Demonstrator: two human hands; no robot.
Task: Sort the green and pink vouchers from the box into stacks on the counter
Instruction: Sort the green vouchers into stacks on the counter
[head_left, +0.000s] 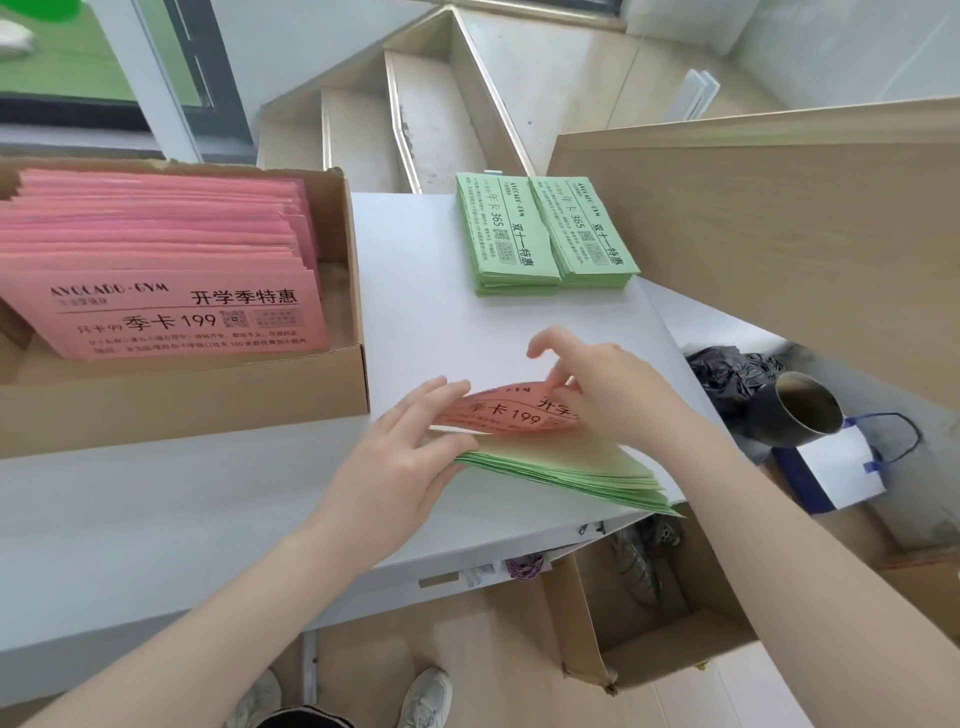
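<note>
Two hands work at the near edge of the white counter (208, 519); the left hand (400, 457) lies half open with its fingers on a fanned pile of green vouchers (571, 475), and the right hand (597, 384) pinches a bent pink voucher (509, 413) on top of that pile. Two neat green stacks (545, 234) lie side by side farther back; the cardboard box (182, 400) at the left holds many pink vouchers (156, 260).
</note>
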